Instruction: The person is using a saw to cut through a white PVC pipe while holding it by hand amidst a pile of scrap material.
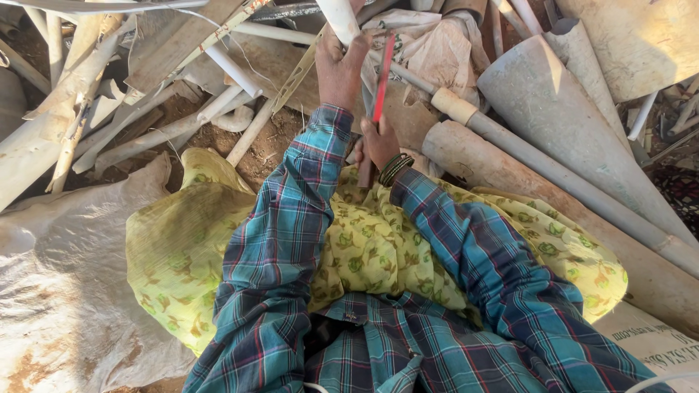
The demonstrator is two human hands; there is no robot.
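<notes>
Hands mid-cut on white pipe, far centre.
Left hand (339,69) clamped round pipe (339,18); right hand (378,142) grips red-bladed saw (382,76) against it. Pipe seems uncut; scrap pipes (145,135) lie all round.

Bare dirt ground (211,138), strewn with pale pipes (145,135), a grey sheet (58,291), grey tubes (553,175).
</notes>
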